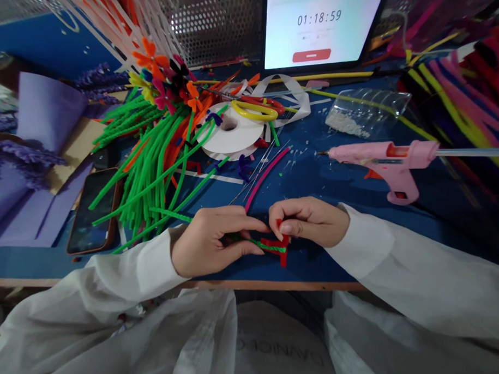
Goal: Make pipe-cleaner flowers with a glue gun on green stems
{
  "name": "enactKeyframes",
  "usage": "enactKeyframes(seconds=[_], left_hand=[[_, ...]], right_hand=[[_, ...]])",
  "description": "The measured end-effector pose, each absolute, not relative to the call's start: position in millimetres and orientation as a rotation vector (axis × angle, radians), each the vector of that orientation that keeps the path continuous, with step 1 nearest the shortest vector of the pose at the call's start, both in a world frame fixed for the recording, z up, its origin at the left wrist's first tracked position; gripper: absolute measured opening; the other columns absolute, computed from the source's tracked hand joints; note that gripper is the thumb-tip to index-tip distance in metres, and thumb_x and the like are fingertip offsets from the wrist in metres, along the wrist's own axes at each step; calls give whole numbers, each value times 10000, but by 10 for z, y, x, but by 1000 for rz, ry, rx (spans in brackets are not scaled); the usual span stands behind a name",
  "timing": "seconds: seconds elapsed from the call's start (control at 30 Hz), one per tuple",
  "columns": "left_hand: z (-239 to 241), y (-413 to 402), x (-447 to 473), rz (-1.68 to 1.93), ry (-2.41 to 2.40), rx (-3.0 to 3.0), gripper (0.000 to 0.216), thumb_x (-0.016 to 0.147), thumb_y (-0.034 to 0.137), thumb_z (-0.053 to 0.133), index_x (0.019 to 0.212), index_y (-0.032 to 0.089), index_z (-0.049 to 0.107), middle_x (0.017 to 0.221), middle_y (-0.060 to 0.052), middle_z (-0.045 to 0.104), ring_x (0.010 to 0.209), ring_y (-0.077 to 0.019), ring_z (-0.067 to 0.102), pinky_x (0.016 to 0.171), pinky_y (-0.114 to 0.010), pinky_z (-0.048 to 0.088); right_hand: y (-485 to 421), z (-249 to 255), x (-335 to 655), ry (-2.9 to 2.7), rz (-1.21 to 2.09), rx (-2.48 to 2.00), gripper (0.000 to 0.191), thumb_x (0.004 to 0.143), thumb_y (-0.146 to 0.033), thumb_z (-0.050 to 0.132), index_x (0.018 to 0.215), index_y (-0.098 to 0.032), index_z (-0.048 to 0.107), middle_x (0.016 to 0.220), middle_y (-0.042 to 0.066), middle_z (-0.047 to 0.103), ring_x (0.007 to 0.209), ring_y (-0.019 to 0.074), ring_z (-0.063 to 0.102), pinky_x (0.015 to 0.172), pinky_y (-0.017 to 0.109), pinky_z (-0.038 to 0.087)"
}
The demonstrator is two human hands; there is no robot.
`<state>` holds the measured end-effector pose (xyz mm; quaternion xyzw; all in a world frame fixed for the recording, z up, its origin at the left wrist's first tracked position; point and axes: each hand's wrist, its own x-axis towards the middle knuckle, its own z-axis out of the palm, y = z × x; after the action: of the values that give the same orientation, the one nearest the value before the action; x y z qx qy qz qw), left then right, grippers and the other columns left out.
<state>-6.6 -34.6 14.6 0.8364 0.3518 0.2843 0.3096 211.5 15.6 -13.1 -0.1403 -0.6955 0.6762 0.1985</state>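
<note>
My left hand [220, 239] is closed around a green pipe cleaner stem [274, 248], which runs out past the fingertips and back behind the wrist. At the stem's tip sits a red pipe cleaner flower [283, 258] with several short petals. My right hand [309, 221] pinches one of its red petals between thumb and forefinger. Just beyond the hands lies a magenta pipe cleaner [266, 175], beside thin metal wires [256, 179]. Part of the stem is hidden inside my left hand.
A pink glue gun [387, 159] lies at the right, nozzle pointing left. Green stems [151, 178], a phone [92, 211] and purple wrapping paper [43, 109] are at the left. Behind stand a ribbon spool [239, 135], yellow-handled scissors [254, 111], a clear bead bag [358, 114] and a tablet [320, 31].
</note>
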Motion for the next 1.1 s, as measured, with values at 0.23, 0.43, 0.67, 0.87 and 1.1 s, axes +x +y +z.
enactKeyframes(seconds=[0.23,0.43,0.67,0.87,1.1], left_hand=[[155,-333,-53,744,929,2123,195,747,183,717,939,156,688,686,-4,661,565,-69,623,554,-145,484],[178,-320,-45,743,874,2150,151,747,162,712,898,157,706,651,-2,651,577,-73,593,555,-150,473],[192,-328,-54,707,868,2145,108,768,169,692,874,150,708,658,-6,642,589,-65,580,564,-143,454],[188,-335,-54,687,865,2142,101,780,157,679,876,140,703,677,-10,649,611,-64,583,578,-148,446],[174,-334,-58,695,855,2128,94,778,138,678,869,140,703,694,-10,667,619,-57,588,589,-144,452]], right_hand=[[181,-156,2114,-2008,1854,-300,265,930,-358,467,811,-133,537,722,-7,510,612,62,443,591,189,379],[179,-162,2117,-2006,1878,-300,265,931,-348,469,815,-122,547,724,-5,512,629,59,456,606,181,380],[168,-172,2116,-1976,1919,-290,253,930,-336,472,820,-119,544,726,-9,512,626,53,458,603,175,383],[167,-176,2116,-1982,1920,-267,246,929,-336,475,824,-124,543,728,-9,517,625,54,466,600,177,392],[165,-183,2112,-1974,1936,-264,231,930,-321,474,831,-124,542,732,-9,521,632,52,469,607,172,396]])
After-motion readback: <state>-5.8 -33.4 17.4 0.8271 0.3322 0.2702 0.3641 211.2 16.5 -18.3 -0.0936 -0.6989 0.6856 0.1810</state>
